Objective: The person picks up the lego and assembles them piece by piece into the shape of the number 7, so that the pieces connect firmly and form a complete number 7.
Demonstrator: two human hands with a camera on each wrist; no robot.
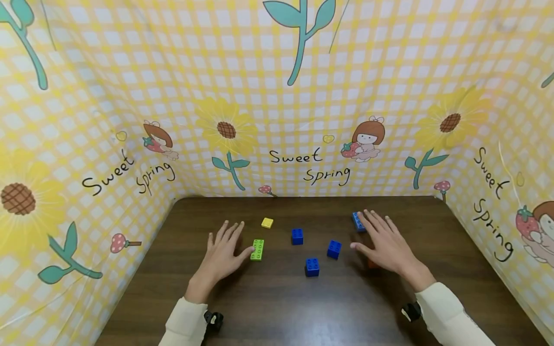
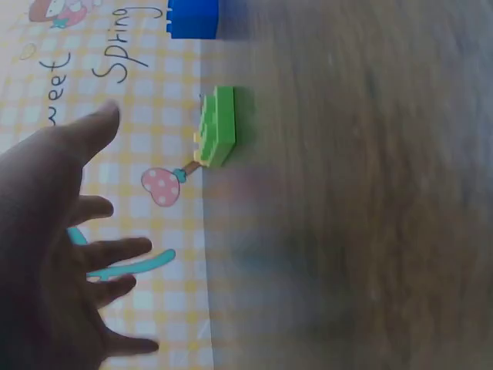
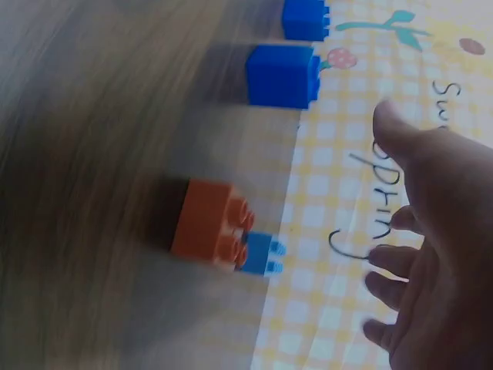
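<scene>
My left hand [image 1: 222, 257] hovers with spread fingers just left of a lime green building block [image 1: 257, 250], its thumb tip overlapping that block's edge in the head view. In the left wrist view the green block [image 2: 219, 127] stands apart from the thumb. My right hand [image 1: 385, 245], fingers extended and holding nothing, hangs over an orange block [image 1: 372, 264] that it mostly hides in the head view. The right wrist view has the orange block [image 3: 204, 221] fully visible. A longer lighter blue block [image 1: 358, 222] lies by the right fingertips.
Three dark blue blocks stand between the hands: one farther back [image 1: 297, 236], one at the right [image 1: 333, 249], one nearer [image 1: 312, 267]. Behind the green block lies a thin yellow block [image 1: 267, 223]. A checked yellow cloth [image 1: 303, 110] walls the brown table [image 1: 277, 307] at back and sides.
</scene>
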